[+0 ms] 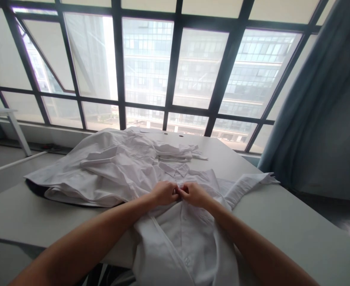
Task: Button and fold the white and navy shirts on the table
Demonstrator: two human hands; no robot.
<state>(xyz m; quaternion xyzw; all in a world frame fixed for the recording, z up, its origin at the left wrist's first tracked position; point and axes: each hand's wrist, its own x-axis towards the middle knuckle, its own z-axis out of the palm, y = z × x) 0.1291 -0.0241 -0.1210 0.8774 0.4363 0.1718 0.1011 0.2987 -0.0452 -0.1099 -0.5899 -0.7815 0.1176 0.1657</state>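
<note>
A white button-up shirt (169, 234) lies front up on the table, its collar pointing away from me and its lower part hanging over the near edge. My left hand (165, 192) and my right hand (193, 194) meet at the front placket, a little below the collar. Both have thumb and fingers pinched on the shirt, fingertips touching. The bit of cloth or button between the fingertips is hidden. One sleeve (246, 186) stretches out to the right across the table.
More white garments (112, 163) lie heaped at the left and back of the white table (294, 226). Large framed windows (147, 59) stand behind it. A blue-grey curtain (314, 103) hangs at the right. Another white table (17, 127) is at the far left.
</note>
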